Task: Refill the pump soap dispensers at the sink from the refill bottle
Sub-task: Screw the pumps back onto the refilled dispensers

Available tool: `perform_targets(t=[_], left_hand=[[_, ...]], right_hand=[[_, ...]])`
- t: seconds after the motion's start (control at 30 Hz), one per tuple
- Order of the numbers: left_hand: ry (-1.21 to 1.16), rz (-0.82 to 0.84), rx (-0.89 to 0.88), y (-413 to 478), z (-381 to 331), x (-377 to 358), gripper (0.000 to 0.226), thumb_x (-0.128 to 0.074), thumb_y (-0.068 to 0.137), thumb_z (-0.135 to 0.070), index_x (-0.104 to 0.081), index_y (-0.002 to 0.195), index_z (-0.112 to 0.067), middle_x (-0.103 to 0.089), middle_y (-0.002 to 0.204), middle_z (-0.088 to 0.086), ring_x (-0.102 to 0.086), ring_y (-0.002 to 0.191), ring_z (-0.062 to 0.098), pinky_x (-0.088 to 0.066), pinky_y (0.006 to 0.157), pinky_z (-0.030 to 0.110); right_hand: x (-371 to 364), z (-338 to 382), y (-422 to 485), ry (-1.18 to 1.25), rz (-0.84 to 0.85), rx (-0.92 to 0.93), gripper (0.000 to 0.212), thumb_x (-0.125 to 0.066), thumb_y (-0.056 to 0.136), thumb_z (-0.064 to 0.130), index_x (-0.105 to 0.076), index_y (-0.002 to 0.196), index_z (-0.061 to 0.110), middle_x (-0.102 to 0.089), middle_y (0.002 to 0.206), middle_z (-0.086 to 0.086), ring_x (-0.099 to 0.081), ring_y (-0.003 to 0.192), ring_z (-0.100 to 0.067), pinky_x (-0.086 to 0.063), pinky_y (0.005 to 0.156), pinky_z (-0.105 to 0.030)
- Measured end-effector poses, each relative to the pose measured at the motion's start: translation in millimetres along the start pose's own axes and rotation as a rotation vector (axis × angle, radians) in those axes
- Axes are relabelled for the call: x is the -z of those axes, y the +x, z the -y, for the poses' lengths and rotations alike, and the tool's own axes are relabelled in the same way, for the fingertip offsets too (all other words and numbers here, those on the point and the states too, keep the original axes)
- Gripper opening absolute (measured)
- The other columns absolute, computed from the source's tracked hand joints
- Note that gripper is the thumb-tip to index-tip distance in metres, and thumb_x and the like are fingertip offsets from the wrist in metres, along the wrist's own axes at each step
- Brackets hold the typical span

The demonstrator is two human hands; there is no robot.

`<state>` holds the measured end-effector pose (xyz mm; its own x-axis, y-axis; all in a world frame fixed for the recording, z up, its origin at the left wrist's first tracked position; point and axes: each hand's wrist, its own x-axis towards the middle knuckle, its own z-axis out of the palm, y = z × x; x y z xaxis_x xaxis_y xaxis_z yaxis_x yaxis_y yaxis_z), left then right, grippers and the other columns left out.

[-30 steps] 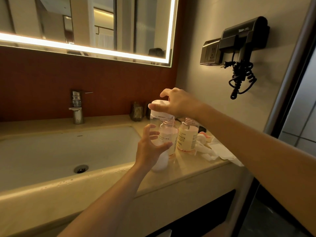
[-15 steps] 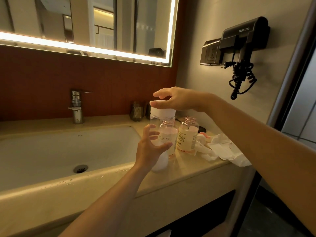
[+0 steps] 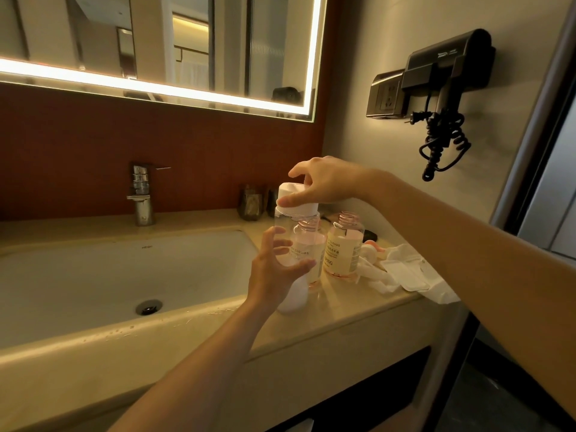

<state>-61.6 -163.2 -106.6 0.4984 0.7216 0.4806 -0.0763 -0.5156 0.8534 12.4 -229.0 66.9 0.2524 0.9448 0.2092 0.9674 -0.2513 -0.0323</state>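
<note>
A clear refill bottle (image 3: 288, 241) with a little white liquid at its bottom stands on the counter right of the sink. My left hand (image 3: 274, 272) is wrapped around its body. My right hand (image 3: 325, 182) comes from above and grips its white cap (image 3: 288, 194) with thumb and fingers. Just behind it are two soap dispensers with pink-tinted liquid and open threaded necks, no pumps on them: one (image 3: 311, 244) partly hidden behind the refill bottle, the other (image 3: 343, 247) to its right.
The white sink basin (image 3: 124, 275) and chrome tap (image 3: 141, 198) lie to the left. Crumpled white cloth and packets (image 3: 408, 272) sit at the counter's right end, with a pink-white piece (image 3: 371, 244) beside the dispensers. Dark holders (image 3: 251, 202) stand against the wall. A hairdryer (image 3: 445, 67) hangs on the right wall.
My right hand has shifted its fingers round the white cap, from lying over it to pinching its side. My left hand and the bottle have stayed in place.
</note>
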Motion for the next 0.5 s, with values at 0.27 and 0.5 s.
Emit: perform_targets(t=[0.27,0.5], left_hand=[[0.021,-0.032,-0.002,1,1,-2,0.076,-0.082,0.066,-0.031,-0.037,0.127,-0.023,-0.056,0.112,-0.004,-0.053,0.102,0.012,-0.042,0.081,0.026],[0.072,-0.084,-0.010,1,2,-5,0.077,-0.082,0.064,-0.037,-0.038,0.127,-0.023,-0.060,0.112,-0.002,-0.053,0.097,0.011,-0.044,0.078,0.026]], right_hand=[[-10,0,11,-0.084,-0.145,-0.105,0.054,-0.051,0.079,0.065,-0.057,0.088,0.012,-0.054,0.074,0.003,-0.055,0.078,-0.016,-0.042,0.061,-0.024],[-19,7,18,-0.192,-0.180,-0.221,0.060,-0.038,0.082,0.068,-0.057,0.107,0.017,-0.056,0.089,-0.001,-0.055,0.085,-0.018,-0.046,0.073,-0.029]])
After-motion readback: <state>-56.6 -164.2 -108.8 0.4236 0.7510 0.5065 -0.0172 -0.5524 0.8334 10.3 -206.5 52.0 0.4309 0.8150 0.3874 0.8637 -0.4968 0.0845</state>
